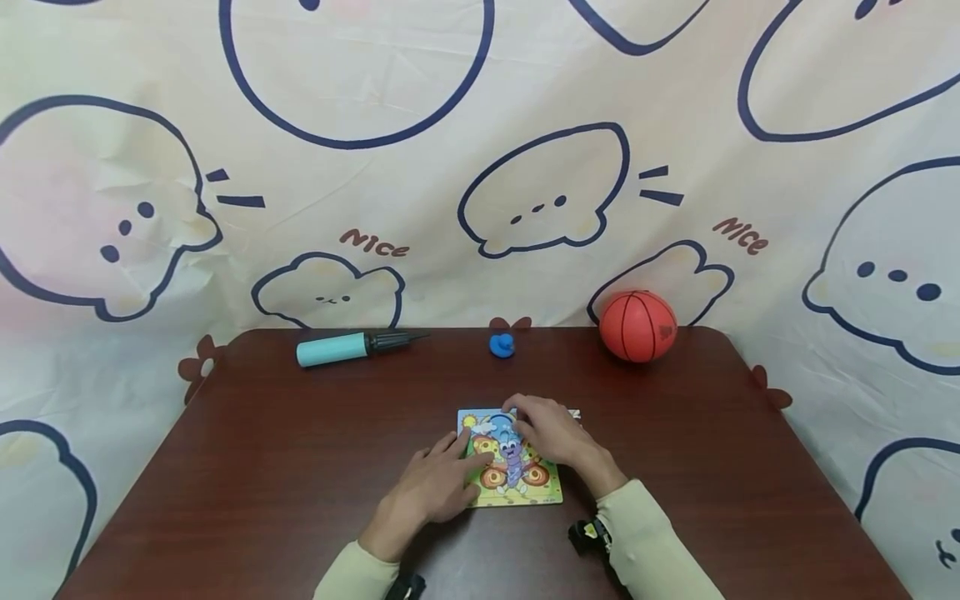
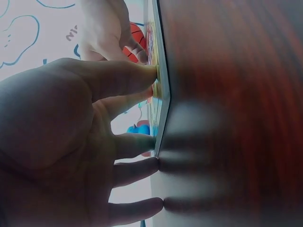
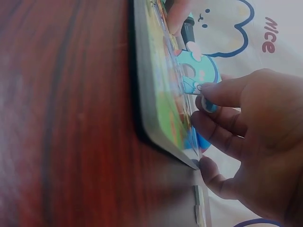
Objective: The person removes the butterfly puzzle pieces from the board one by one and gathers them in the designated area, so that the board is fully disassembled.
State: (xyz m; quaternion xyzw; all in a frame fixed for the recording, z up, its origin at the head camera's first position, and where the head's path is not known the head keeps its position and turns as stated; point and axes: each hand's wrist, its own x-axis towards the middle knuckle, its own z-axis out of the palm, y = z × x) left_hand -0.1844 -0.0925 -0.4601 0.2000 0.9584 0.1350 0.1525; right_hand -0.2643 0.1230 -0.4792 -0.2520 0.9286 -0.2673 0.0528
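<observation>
A picture puzzle board point(image 1: 525, 497) with a cartoon winged insect lies flat on the table. My left hand point(image 1: 435, 487) rests on its left side, fingers spread; in the left wrist view the thumb point(image 2: 137, 78) and some fingertips touch the board while other fingertips reach past its edge to the table. Over the board's upper part is my right hand point(image 1: 555, 432). Between thumb and fingers it pinches a light blue puzzle piece point(image 3: 208, 68), which stands tilted up from the board in the right wrist view.
A small flat pale piece point(image 3: 199, 205) lies on the table beyond the board's corner. Along the back edge of the brown table point(image 1: 337, 442) are a teal hand pump point(image 1: 333, 349), a small blue rubber duck point(image 1: 502, 345) and a red basketball point(image 1: 638, 326). A patterned cloth point(image 1: 420, 192) hangs behind.
</observation>
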